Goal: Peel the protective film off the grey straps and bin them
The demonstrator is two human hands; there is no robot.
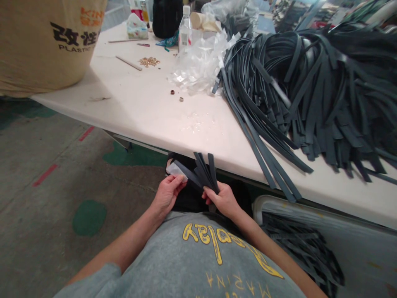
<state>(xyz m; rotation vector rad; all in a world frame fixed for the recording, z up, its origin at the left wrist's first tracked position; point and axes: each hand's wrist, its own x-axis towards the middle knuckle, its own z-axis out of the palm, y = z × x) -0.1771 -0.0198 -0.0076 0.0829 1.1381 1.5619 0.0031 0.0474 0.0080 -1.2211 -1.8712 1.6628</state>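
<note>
Just off the table's front edge, my right hand point(219, 198) is closed round a small bunch of dark grey strips point(206, 171), their ends fanned out upward. One strip slants left from the bunch toward my left hand point(170, 190). A whitish translucent piece of film point(177, 170) lies against that strip's end, pinched between my left thumb and fingers. Whether the left fingers also grip the strip itself is hard to see. A large heap of dark grey strips point(310, 91) covers the table's right side, several ends hanging toward the front edge.
A pile of crumpled clear plastic point(198, 68) lies on the white table point(139, 107) beside a bottle point(185, 31). Small gold-coloured pieces point(149, 62) and a thin stick point(128, 63) lie further left. A big tan sack point(46, 49) stands at left. Below right, a grey bin point(356, 248) holds more strips.
</note>
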